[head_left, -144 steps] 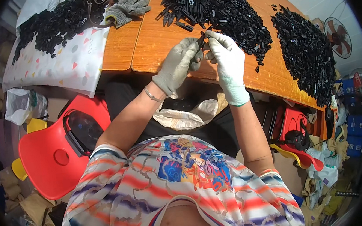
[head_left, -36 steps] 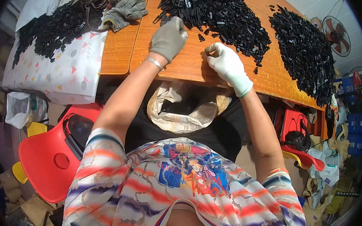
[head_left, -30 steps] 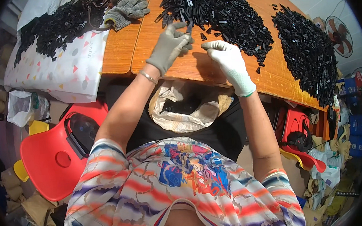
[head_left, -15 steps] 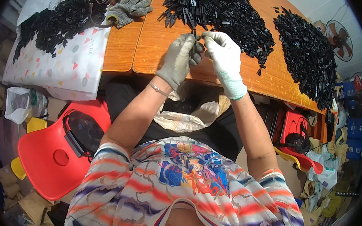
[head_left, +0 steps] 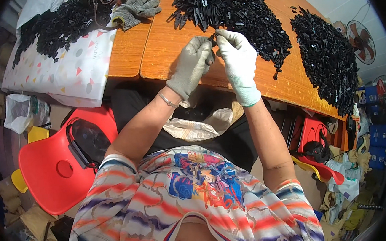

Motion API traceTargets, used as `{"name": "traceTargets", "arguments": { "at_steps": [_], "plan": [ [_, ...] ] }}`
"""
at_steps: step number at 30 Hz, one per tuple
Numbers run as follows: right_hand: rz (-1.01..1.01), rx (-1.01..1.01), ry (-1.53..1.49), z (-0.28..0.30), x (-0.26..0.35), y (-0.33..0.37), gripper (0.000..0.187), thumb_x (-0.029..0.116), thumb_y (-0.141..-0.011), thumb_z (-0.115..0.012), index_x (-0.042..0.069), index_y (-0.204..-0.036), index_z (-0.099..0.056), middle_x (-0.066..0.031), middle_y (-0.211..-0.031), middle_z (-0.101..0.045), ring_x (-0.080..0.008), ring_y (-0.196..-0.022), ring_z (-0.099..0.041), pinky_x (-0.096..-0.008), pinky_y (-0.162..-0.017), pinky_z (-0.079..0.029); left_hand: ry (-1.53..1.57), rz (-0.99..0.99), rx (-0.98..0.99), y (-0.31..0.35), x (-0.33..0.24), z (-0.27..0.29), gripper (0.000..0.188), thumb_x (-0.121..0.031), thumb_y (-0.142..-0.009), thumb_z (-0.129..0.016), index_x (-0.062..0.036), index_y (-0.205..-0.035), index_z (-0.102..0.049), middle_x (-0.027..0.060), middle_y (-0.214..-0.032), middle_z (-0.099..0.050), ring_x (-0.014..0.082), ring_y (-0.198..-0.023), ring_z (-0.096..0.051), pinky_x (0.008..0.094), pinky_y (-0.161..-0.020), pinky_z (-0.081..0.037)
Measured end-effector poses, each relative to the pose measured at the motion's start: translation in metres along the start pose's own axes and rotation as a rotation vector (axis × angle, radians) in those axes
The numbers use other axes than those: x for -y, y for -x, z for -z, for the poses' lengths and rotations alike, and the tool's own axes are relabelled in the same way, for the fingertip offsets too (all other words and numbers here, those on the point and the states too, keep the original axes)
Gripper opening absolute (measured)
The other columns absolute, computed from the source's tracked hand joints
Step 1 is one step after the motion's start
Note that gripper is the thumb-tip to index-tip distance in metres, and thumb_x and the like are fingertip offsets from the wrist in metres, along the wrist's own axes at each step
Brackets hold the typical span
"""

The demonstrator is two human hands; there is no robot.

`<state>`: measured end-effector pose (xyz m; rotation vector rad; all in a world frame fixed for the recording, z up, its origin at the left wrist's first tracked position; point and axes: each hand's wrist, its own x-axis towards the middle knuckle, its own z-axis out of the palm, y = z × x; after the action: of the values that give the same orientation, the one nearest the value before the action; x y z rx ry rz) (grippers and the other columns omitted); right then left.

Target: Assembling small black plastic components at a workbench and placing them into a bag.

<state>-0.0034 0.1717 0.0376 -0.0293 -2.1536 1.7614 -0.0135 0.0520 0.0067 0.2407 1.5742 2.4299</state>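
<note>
Both hands wear pale work gloves and meet just above the near edge of the wooden table (head_left: pixel 127 52). My left hand (head_left: pixel 191 65) is closed, its fingers pinching a small black plastic piece (head_left: pixel 212 40). Close beside it, my right hand (head_left: pixel 239 61) is also closed, with thumb and forefinger together at that same piece; its exact shape is too small to make out. Beyond my hands lies a large heap of black plastic pieces (head_left: pixel 233 6), the nearer ones long and pointed. Below, an open white sack (head_left: pixel 198 128) rests between my legs, with dark contents.
A second heap of black pieces (head_left: pixel 327 58) covers the table's right end. At left, more black pieces (head_left: pixel 56 31) lie on a patterned white sheet (head_left: pixel 74 73), near a grey knitted glove (head_left: pixel 136 8). A red chair (head_left: pixel 51 174) stands left, a fan (head_left: pixel 361 41) far right.
My left hand has turned slightly, and its fingers have curled in more. The small black piece now sits between both hands' fingertips; the dark fingertips seen below earlier are mostly hidden.
</note>
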Motion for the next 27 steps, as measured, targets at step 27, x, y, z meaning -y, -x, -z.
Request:
{"name": "traceTargets", "arguments": {
  "at_steps": [27],
  "plan": [
    [0.055,0.206,0.727,0.007,0.018,-0.004,0.023,0.022,-0.089,-0.062,0.007,-0.106,-0.067,-0.0135,-0.094,-0.070,-0.0250,-0.084,-0.069,-0.0327,-0.076,-0.052,-0.147,-0.081,-0.072,0.002,0.006,0.001,0.016,-0.017,-0.099,-0.049,-0.0021,-0.098,-0.054,-0.0023,-0.070,-0.051,0.0027,-0.057,-0.044,0.0181,-0.051,-0.036]
  ]
}}
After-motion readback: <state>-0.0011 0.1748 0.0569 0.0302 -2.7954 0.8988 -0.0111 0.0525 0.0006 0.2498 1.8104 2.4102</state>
